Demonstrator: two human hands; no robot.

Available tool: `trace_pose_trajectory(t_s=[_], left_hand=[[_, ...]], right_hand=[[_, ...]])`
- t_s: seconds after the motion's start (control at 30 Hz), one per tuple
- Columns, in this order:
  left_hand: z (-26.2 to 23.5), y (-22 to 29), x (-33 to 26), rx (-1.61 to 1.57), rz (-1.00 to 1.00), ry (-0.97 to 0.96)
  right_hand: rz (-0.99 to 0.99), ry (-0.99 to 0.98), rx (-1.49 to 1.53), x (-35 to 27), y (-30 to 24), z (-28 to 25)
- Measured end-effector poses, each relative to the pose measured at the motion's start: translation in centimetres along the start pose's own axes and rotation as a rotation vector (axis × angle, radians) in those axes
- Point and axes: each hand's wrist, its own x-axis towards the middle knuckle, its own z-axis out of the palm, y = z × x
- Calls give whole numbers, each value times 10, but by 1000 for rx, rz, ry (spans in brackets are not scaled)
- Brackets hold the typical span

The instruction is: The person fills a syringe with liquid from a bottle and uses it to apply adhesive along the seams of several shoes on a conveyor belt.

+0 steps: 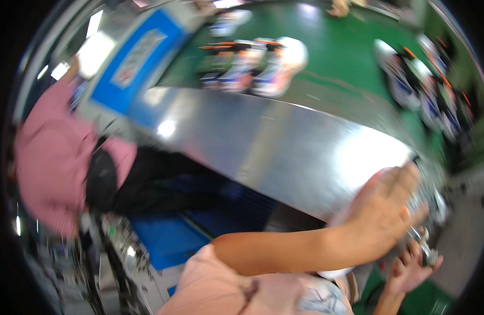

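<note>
My left hand (381, 212) reaches across me to the near right corner of the metal table (284, 152). Its fingers lie close together and are smeared by motion. A pale pinkish shape (357, 202) shows behind its edge, too blurred to name. Lower and to the right, my right hand (407, 270) is raised with bent fingers. Against its fingers and thumb is a small shiny metal piece (428, 252), whose kind I cannot make out.
White sports shoes with orange and purple parts (276, 68) stand on the green surface (336, 52) beyond the table. More such shoes (399, 79) are at the far right. At left, a person in pink (58, 157) stands by a blue-fronted machine (139, 58).
</note>
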Motion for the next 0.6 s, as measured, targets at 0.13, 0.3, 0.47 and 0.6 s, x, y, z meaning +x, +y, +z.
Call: trace_pose_trajectory(t_s=[0.13, 0.3, 0.47, 0.6], left_hand=[[-49, -46, -14, -167, 198, -441], [-61, -91, -74, -78, 268, -174], [-81, -98, -107, -62, 195, 102], [-80, -79, -120, -4, 123, 335]], right_hand=[[244, -19, -81, 52, -9, -7], [561, -125, -385, 135, 29, 23], [682, 20, -631, 182, 51, 72], [780, 136, -675, 177, 57, 112]])
